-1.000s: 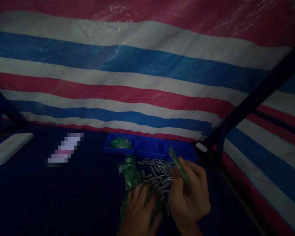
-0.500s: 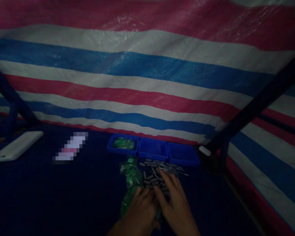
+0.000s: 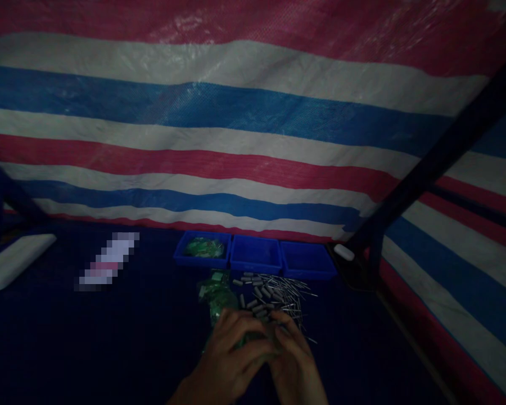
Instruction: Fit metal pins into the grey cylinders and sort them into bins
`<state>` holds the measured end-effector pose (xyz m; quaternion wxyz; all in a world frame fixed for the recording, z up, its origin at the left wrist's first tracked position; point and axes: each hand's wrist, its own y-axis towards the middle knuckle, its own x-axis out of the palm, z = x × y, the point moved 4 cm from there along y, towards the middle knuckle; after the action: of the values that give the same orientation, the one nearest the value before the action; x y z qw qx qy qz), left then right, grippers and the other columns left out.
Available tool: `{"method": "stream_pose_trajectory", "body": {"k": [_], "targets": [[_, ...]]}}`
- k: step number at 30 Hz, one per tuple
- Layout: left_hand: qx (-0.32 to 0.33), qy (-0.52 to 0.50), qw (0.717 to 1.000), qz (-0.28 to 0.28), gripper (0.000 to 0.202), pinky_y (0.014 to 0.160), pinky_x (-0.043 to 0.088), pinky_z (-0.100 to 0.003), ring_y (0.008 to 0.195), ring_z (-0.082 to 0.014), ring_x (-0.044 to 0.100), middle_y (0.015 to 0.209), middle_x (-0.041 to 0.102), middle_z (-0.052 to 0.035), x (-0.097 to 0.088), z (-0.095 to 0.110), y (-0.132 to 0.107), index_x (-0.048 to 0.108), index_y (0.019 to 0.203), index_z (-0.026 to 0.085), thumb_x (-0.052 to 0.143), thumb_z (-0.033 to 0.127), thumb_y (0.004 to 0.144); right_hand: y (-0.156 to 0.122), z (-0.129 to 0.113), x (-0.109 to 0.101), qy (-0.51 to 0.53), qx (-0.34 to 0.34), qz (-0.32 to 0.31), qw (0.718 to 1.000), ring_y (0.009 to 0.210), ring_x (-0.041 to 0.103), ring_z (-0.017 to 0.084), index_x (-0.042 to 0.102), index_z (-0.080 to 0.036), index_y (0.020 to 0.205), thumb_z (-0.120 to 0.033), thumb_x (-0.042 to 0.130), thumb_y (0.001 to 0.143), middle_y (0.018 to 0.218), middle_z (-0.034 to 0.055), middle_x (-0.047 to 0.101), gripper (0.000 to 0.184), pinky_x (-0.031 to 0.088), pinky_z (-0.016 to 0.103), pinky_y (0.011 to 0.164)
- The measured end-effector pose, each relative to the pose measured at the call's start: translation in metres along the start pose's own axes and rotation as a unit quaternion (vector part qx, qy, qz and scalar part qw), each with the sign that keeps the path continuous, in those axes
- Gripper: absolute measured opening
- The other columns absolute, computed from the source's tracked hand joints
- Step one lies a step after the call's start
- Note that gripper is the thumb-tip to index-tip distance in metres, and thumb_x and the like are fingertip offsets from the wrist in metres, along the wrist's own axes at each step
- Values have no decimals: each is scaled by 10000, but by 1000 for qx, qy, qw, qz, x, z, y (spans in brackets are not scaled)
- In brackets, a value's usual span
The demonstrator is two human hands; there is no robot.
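Observation:
My left hand and my right hand meet at the lower middle, fingers curled and fingertips close together. Something dark and greenish shows between them, too dim to name. Just beyond my left hand lies a heap of clear bags with green contents. Past my fingertips are small grey cylinders scattered on the dark blue tabletop. Thin metal rods lie loosely to the right of them, some close to my right hand.
Three blue trays stand in a row at the back: the left tray holds green bags, beside the middle tray and right tray. A white slab-like object lies far left, a small white case right. Striped sheeting hangs behind.
My right hand has drawn back from the cylinders and rods, its fingers curling in toward my left hand. More rods now show. The whole view has shifted slightly.

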<state>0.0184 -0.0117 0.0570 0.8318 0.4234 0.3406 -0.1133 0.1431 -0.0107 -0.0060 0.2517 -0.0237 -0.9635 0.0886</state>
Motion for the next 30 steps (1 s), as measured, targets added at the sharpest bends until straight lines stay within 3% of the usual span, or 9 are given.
{"method": "stream_pose_trajectory", "body": {"k": [5, 10, 13, 16, 18, 21, 23, 26, 30], "targets": [[-30, -34, 998, -38, 230, 845, 458, -313, 1039, -176, 495, 998, 600, -49, -7, -5, -8, 621, 916, 245, 467, 105, 820, 4, -9, 13, -21, -41, 17, 999, 676, 603, 160, 597, -208, 1013, -350, 675, 656, 725, 24, 628, 392, 488, 271, 586], [-182, -101, 978, -22, 170, 828, 473, -378, 937, -195, 544, 951, 620, -52, -11, -16, -13, 638, 911, 256, 511, 227, 802, -1, -26, 14, -164, -152, 95, 970, 714, 608, 154, 645, -192, 941, -313, 642, 707, 794, 42, 641, 263, 498, 257, 624], [-341, -221, 913, -1, 341, 708, 503, -341, 776, -184, 585, 825, 639, -57, -5, -28, -24, 652, 871, 224, 385, 435, 858, -10, -43, 26, -290, -299, 85, 905, 733, 600, 140, 671, -217, 770, -210, 594, 742, 788, 31, 622, 82, 494, 232, 624], [-459, -334, 823, 28, 509, 607, 505, -306, 660, -170, 592, 744, 646, -62, 3, -36, -33, 654, 861, 182, 319, 565, 837, -19, -43, 42, -392, -410, 54, 822, 870, 589, 156, 673, -267, 745, -107, 531, 753, 939, 30, 609, 214, 501, 272, 707], [-488, -351, 796, 64, 456, 616, 510, -299, 689, -176, 607, 783, 661, -59, 1, -39, -33, 647, 902, 179, 460, 574, 771, -21, -37, 49, -452, -435, 52, 777, 1058, 518, 205, 678, -297, 763, -80, 493, 756, 1143, 25, 537, 285, 482, 366, 822], [-478, -322, 812, 96, 359, 662, 516, -293, 757, -185, 623, 821, 670, -40, -11, -45, -25, 636, 902, 186, 572, 492, 727, -16, -28, 48, -504, -430, 56, 747, 1193, 401, 247, 676, -300, 814, -74, 455, 769, 1306, 18, 394, 320, 427, 458, 907], [-435, -246, 858, 116, 282, 665, 511, -276, 745, -170, 619, 799, 659, -28, -30, -53, -17, 632, 857, 180, 557, 434, 758, -10, -25, 43, -514, -412, 61, 750, 1193, 396, 247, 670, -281, 847, -81, 445, 782, 1319, 38, 363, 308, 425, 453, 911], [-327, -21, 927, 183, 202, 679, 490, -256, 753, -148, 596, 831, 630, -21, -74, -69, 3, 634, 852, 188, 551, 358, 780, -4, -22, 33, -526, -386, 66, 755, 1122, 456, 226, 659, -259, 881, -104, 456, 792, 1239, 71, 424, 270, 462, 397, 866], [-240, 218, 909, 260, 213, 735, 483, -292, 801, -151, 577, 912, 602, -33, -122, -91, 28, 630, 935, 187, 534, 326, 806, -3, -21, 22, -546, -387, 70, 739, 1004, 521, 193, 648, -244, 907, -140, 508, 782, 1084, 77, 515, 214, 495, 333, 790]]}}
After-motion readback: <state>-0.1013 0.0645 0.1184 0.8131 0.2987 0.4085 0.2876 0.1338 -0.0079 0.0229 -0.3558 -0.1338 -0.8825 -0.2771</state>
